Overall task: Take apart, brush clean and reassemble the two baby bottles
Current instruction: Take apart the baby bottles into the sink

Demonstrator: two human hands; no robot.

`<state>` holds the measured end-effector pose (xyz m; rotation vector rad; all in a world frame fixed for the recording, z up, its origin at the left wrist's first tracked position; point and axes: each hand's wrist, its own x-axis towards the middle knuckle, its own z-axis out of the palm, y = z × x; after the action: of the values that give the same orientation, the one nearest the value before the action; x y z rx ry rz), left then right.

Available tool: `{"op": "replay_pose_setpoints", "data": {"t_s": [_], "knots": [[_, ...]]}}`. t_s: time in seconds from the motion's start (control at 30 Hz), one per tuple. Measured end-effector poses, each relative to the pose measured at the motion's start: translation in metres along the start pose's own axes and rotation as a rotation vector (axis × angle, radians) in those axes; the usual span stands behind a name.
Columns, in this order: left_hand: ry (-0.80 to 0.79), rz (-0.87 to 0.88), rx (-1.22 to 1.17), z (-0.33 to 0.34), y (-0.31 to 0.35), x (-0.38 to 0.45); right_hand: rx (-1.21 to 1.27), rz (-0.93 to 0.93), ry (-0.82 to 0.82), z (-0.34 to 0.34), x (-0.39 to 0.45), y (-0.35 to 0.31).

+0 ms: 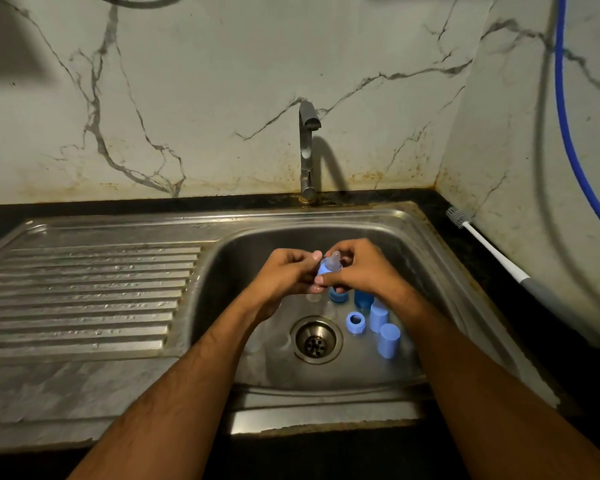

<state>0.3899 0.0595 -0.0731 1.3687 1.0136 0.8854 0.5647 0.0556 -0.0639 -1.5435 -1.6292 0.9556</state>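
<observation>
Both hands, left hand (284, 271) and right hand (357, 268), had fingers curled round the teat-and-ring piece (329, 265) over the sink (440, 244); wet plastic could've slipped toward the drain (315, 341).

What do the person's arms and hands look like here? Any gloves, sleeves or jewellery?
Both arms are bare from the bottom edge of the picture up to the wrists, with no sleeves in view. The left hand and right hand wear no gloves, and no watch, bracelet or ring shows on them. The forearms carry fine hair. No markings can be seen on them.
</observation>
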Motion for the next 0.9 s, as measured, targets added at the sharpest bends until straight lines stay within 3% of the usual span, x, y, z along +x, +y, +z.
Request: {"op": "replay_pose_setpoints", "data": {"t_s": [0.1,0.23,0.33,0.53,0.9], "knots": [[0.036,0.008,-0.102,-0.003,-0.001,0.003,0.064,-0.011,-0.029,-0.002,0.002,0.0],[0.002,0.02,-0.245,-0.01,-0.001,0.007,0.545,0.125,0.001,-0.005,0.004,-0.002],[-0.013,0.025,-0.291,-0.011,-0.001,0.009,0.682,0.157,0.005,-0.006,0.006,0.001],[-0.045,0.026,-0.267,-0.01,-0.002,0.01,0.64,0.167,0.029,-0.005,0.006,0.004],[0.031,-0.004,-0.196,0.002,0.0,0.009,0.214,0.154,0.224,0.008,0.012,-0.003]]}}
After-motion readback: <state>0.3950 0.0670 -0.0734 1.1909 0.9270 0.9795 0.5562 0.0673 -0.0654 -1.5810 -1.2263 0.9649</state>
